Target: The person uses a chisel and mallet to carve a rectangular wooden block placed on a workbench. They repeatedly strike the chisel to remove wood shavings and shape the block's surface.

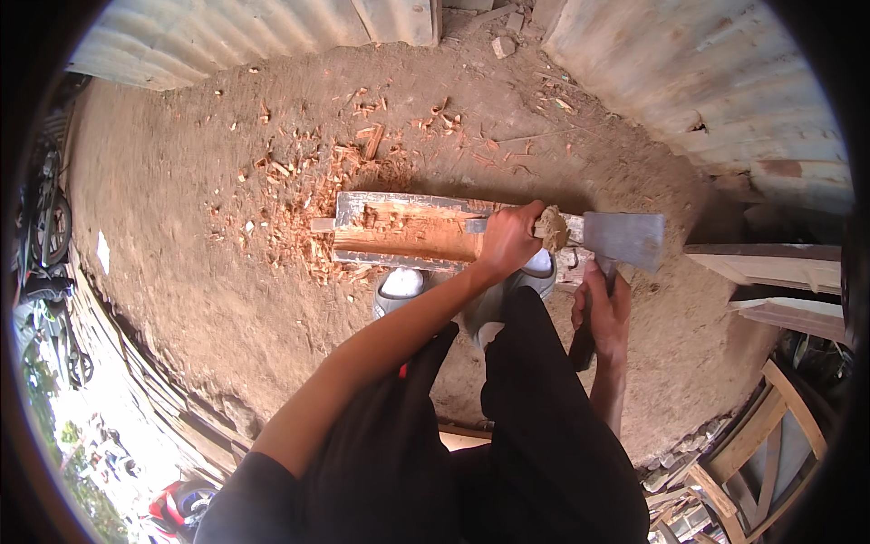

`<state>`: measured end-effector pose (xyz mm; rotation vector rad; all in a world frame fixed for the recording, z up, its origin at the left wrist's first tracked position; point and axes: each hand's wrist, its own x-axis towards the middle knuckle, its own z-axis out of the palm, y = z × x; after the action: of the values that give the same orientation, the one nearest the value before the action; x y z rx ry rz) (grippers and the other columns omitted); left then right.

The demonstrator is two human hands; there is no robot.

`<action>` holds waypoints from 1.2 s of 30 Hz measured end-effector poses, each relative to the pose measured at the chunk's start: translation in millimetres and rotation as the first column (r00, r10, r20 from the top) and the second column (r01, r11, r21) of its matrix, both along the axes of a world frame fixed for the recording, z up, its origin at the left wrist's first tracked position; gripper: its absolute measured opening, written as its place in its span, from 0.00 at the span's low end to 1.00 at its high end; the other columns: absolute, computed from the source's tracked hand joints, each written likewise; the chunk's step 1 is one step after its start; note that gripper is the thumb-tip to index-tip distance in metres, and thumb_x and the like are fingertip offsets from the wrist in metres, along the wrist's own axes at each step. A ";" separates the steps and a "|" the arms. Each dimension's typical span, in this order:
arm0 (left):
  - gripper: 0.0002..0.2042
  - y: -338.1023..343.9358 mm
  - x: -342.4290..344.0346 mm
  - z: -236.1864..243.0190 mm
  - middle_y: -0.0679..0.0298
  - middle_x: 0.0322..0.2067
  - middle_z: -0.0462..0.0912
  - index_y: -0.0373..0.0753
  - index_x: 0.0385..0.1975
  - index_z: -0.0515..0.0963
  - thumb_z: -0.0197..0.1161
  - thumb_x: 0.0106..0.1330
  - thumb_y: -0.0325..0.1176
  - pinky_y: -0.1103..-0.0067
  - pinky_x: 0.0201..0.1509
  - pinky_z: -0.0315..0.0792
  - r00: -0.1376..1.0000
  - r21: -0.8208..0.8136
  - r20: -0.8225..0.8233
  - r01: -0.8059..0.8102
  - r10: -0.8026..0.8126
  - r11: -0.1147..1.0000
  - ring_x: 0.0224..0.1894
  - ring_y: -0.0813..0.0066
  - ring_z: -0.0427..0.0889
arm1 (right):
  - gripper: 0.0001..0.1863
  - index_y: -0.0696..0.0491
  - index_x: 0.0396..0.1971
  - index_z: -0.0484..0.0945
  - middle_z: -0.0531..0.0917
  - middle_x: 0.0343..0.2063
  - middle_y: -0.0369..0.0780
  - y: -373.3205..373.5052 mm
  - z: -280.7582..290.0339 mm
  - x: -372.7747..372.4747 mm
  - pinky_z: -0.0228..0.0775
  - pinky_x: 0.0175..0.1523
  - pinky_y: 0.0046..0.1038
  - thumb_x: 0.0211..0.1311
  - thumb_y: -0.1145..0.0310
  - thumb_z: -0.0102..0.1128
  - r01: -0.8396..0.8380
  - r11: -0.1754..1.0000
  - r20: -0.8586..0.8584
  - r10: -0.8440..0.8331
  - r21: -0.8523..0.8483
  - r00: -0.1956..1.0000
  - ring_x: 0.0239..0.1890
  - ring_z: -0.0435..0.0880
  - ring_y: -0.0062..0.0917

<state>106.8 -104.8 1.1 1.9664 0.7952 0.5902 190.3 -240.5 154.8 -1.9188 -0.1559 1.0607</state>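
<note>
A hollowed wooden block [408,223], like a trough with dark, worn rims, lies on the dirt ground in front of my feet. My left hand [513,238] is closed around a chisel [475,225] over the right part of the block. Its metal blade points left into the hollow; the wooden handle's frayed end sticks out right of my fist. To the right, my right hand [605,306] grips the handle of a hatchet [627,240]. The hatchet's broad grey head stands just right of the chisel's butt, apart from it.
Wood chips [299,172] are strewn left of and beyond the block. My grey shoe [401,288] is against its near side. Corrugated metal sheets [707,82] stand at the far side. Wooden boards [770,267] and a wooden frame [770,435] are at the right, motorbikes [53,227] at the left.
</note>
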 end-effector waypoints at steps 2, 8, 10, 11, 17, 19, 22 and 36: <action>0.13 -2.1 0.9 -0.4 0.51 0.27 0.81 0.38 0.33 0.73 0.66 0.47 0.24 0.55 0.35 0.74 1.000 -0.021 -0.003 0.014 -0.015 1.000 0.33 0.43 0.82 | 0.21 0.53 0.27 0.70 0.70 0.14 0.33 -0.7 -12.6 -7.4 0.62 0.17 0.25 0.74 0.54 0.60 0.116 0.990 0.004 -0.117 0.076 0.993 0.11 0.70 0.18; 0.14 1.5 2.3 5.2 0.51 0.28 0.83 0.39 0.34 0.74 0.69 0.48 0.27 0.56 0.35 0.75 0.996 -0.037 -0.082 0.041 -0.044 0.998 0.34 0.44 0.83 | 0.17 0.56 0.33 0.73 0.72 0.16 0.34 -4.0 -2.1 13.9 0.64 0.17 0.25 0.74 0.56 0.59 -0.032 0.997 -0.083 0.026 -0.071 0.996 0.13 0.72 0.18; 0.14 1.7 1.0 3.6 0.50 0.28 0.83 0.39 0.34 0.74 0.70 0.48 0.28 0.56 0.35 0.76 0.996 -0.034 -0.089 0.025 -0.028 0.999 0.34 0.44 0.84 | 0.17 0.55 0.34 0.73 0.72 0.16 0.33 -1.0 2.5 9.2 0.64 0.18 0.24 0.74 0.56 0.59 0.085 0.996 -0.075 -0.085 -0.005 0.994 0.13 0.72 0.18; 0.14 1.7 2.3 2.9 0.50 0.28 0.83 0.39 0.34 0.75 0.70 0.48 0.28 0.56 0.35 0.76 0.995 -0.039 -0.097 0.032 -0.036 0.999 0.34 0.44 0.84 | 0.17 0.56 0.35 0.73 0.73 0.16 0.33 -5.0 -10.8 4.9 0.65 0.18 0.24 0.75 0.56 0.59 0.149 0.988 -0.041 -0.147 0.050 0.988 0.13 0.72 0.18; 0.14 6.1 2.4 7.0 0.50 0.26 0.83 0.39 0.34 0.76 0.71 0.48 0.30 0.56 0.35 0.76 0.984 -0.048 -0.145 0.099 -0.105 0.994 0.34 0.45 0.84 | 0.18 0.58 0.39 0.76 0.73 0.16 0.34 -11.1 -14.3 15.8 0.64 0.18 0.25 0.74 0.54 0.59 -0.058 0.995 -0.089 0.051 -0.076 0.995 0.13 0.73 0.19; 0.14 6.9 -0.1 5.5 0.50 0.25 0.83 0.39 0.34 0.77 0.71 0.48 0.31 0.56 0.35 0.75 0.985 -0.046 -0.141 0.093 -0.099 0.995 0.33 0.44 0.84 | 0.19 0.57 0.35 0.74 0.73 0.16 0.35 -8.4 -5.2 14.8 0.64 0.17 0.25 0.74 0.54 0.59 0.008 1.000 -0.078 -0.010 -0.031 0.997 0.13 0.73 0.20; 0.13 5.1 2.9 4.1 0.50 0.24 0.82 0.40 0.33 0.77 0.70 0.48 0.31 0.56 0.34 0.75 0.990 -0.040 -0.109 0.091 -0.095 0.995 0.32 0.44 0.84 | 0.21 0.53 0.29 0.70 0.70 0.14 0.35 -15.2 -28.0 6.6 0.61 0.16 0.25 0.74 0.51 0.59 0.148 0.985 -0.013 -0.148 0.092 0.989 0.11 0.69 0.20; 0.11 4.3 -5.3 -5.6 0.51 0.22 0.80 0.40 0.30 0.73 0.66 0.47 0.27 0.57 0.32 0.73 0.995 -0.016 0.003 0.096 -0.096 0.995 0.29 0.43 0.81 | 0.18 0.58 0.32 0.73 0.72 0.16 0.35 -3.7 -7.2 -3.9 0.64 0.18 0.25 0.75 0.57 0.59 -0.174 0.983 -0.066 0.171 -0.051 0.983 0.13 0.72 0.19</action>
<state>101.5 -100.5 -4.5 1.9766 0.6977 0.5274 186.4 -244.2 147.7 -1.9481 -0.2640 1.2494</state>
